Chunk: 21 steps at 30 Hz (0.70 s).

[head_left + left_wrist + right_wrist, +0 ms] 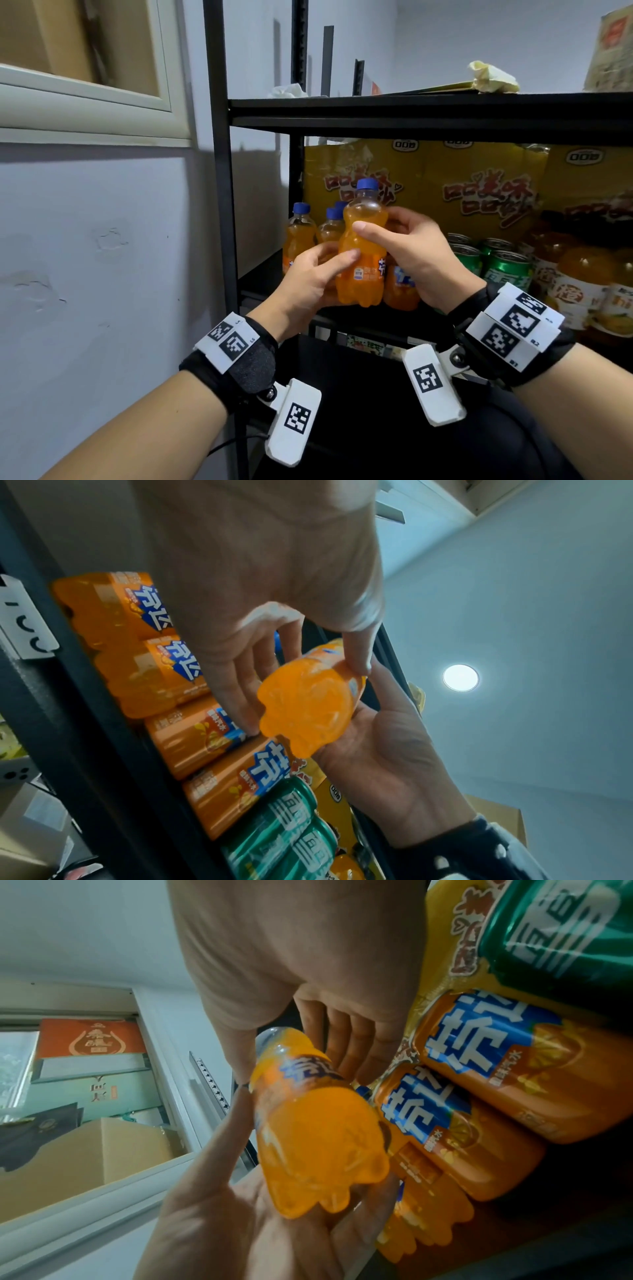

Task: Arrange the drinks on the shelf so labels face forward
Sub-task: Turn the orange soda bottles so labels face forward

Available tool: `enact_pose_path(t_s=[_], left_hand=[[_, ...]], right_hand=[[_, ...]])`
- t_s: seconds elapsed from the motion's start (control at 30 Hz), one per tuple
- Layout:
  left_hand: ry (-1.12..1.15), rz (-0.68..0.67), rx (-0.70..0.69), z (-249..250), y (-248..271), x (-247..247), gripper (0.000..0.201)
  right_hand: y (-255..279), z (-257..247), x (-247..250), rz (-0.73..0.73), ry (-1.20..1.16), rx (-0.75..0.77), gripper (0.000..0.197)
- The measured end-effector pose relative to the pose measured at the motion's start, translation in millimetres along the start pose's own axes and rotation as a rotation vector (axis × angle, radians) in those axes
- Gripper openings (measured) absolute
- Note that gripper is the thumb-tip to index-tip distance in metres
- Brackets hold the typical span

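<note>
Both hands grip one orange soda bottle (363,253) just off the shelf's (411,102) left front edge: the left hand (308,277) curls round its lower body, the right hand (407,246) pinches its shoulder. Its main label faces right, not forward. Turning it carelessly could let the smooth plastic slip, or knock the neighbouring orange bottles (301,236) standing just behind it

Black wristbands (251,359) — white tag blocks, bare forearms
</note>
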<state>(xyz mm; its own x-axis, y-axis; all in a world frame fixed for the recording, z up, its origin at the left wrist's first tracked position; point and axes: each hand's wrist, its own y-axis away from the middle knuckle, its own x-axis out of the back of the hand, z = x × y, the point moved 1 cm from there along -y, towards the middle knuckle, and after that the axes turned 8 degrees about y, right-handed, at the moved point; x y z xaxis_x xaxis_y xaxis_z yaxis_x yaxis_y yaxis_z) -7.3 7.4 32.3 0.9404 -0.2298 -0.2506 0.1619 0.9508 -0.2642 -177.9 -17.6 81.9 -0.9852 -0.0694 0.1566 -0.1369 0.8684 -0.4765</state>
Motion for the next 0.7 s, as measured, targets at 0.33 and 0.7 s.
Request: enact_pose_path(t_s=[0.33,0.7], left_hand=[[0.093,-0.111,0.115,0.1,-2.5,3.1,0.053],[0.009,-0.053,0.058,-11.0,0.1,8.7,0.047]], right_hand=[[-6.2,4.4,-5.1,0.031,0.0,-0.019,0.06],[-5.7,9.5,-10.0,0.046,0.045,0.045,0.048]])
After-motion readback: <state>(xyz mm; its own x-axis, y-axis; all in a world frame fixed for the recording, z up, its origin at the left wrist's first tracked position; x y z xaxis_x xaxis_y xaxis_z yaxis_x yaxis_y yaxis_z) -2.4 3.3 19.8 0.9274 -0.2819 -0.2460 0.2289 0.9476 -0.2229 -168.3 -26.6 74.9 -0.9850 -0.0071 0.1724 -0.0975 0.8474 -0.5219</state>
